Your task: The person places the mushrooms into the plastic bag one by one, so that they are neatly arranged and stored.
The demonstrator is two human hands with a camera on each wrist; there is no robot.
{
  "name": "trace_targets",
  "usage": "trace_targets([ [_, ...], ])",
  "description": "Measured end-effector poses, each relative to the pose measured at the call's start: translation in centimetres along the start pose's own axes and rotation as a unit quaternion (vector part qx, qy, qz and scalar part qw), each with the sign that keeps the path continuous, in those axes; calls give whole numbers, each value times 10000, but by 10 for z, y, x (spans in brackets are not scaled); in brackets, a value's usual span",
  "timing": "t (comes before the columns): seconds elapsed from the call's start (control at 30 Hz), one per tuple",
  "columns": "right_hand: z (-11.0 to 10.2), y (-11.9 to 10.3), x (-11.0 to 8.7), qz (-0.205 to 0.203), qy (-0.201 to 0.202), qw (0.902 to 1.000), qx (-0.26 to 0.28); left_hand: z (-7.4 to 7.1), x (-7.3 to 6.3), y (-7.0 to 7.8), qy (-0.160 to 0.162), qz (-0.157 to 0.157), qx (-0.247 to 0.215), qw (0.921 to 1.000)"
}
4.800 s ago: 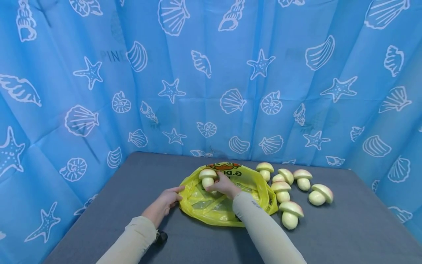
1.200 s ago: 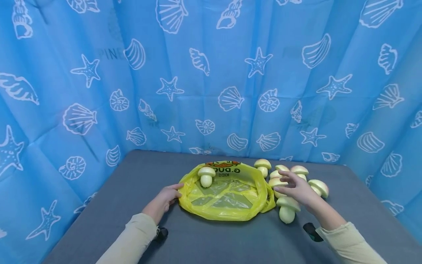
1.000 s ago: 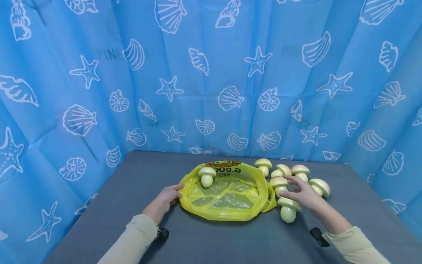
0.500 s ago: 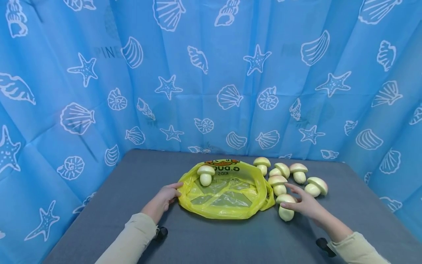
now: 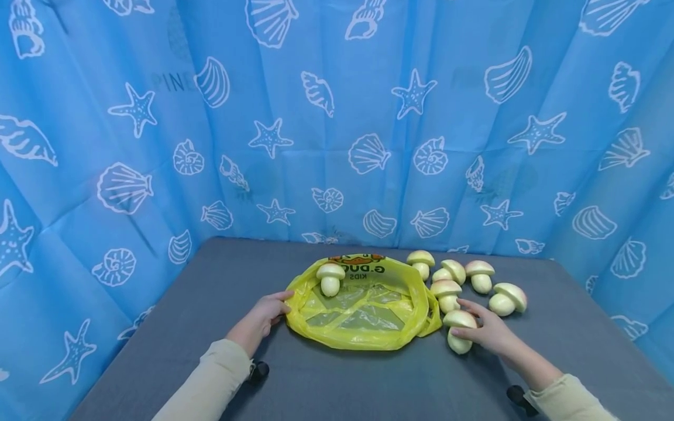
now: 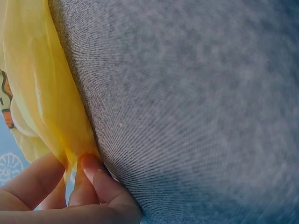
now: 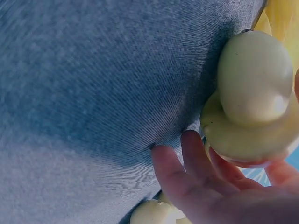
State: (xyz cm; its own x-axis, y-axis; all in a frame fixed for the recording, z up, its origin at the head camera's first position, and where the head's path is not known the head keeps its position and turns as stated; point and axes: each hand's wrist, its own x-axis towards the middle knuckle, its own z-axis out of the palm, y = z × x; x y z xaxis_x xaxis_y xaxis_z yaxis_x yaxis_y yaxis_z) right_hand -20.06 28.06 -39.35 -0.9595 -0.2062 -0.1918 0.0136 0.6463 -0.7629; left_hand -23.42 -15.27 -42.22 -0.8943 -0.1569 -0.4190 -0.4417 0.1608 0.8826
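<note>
My left hand point(image 5: 262, 316) pinches the left rim of a yellow plastic bag point(image 5: 358, 341); thumb and fingers squeeze its film in the left wrist view. The bag lies with its mouth wide, and one pale mushroom point(image 5: 330, 284) stands inside at the back left. My right hand point(image 5: 489, 330) grips the nearest mushroom point(image 5: 460, 342) right of the bag, thumb on one side and fingers at its cap. Up close in the right wrist view, that mushroom point(image 7: 254, 79) shows a rounded stem and a wider cap, with the outer fingers spread beside it.
Behind the right hand several more mushrooms stand or lie close together, including one upright mushroom point(image 5: 447, 295) near the bag and a tilted mushroom point(image 5: 508, 299) at the far right. A grey cloth point(image 5: 337, 386) covers the table. The blue shell-print curtain point(image 5: 326, 117) rises behind it.
Earlier, my right hand held a mushroom inside the bag; it is now released there. The right hand then moved right and came down around the nearest mushroom. The left hand stayed at the rim.
</note>
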Motion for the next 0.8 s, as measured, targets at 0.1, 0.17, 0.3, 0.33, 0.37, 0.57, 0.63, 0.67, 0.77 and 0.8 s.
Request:
trace_targets([
  [0.1,1,1,0,-91,152,9998,-59,0,0,1,-33,55,-8,10000],
  [0.17,2,1,-1,-126,221,9996,-93,0,0,1,-32,76,-19,10000],
  [0.3,2,1,-1,-137,325,9992,-170,1,0,0,-1,62,-31,10000],
  [0.33,2,0,-1,-145,347,9991,-182,1,1,0,12,34,-49,10000],
  [0.37,2,0,-1,-152,368,9990,-196,1,1,0,28,8,-68,10000],
  [0.57,-3,-6,-1,-18,341,9994,-67,0,1,1,48,-45,-37,10000],
  [0.63,-5,-8,-1,73,314,9995,27,1,1,0,49,-40,-26,10000],
  [0.67,-6,-9,-1,97,308,9994,82,1,1,0,51,-35,-19,10000],
  [0.77,-7,-13,0,159,235,9991,326,1,1,-1,37,-41,-37,10000],
  [0.8,-7,-15,1,172,196,9988,425,0,1,-1,36,-40,-33,10000],
])
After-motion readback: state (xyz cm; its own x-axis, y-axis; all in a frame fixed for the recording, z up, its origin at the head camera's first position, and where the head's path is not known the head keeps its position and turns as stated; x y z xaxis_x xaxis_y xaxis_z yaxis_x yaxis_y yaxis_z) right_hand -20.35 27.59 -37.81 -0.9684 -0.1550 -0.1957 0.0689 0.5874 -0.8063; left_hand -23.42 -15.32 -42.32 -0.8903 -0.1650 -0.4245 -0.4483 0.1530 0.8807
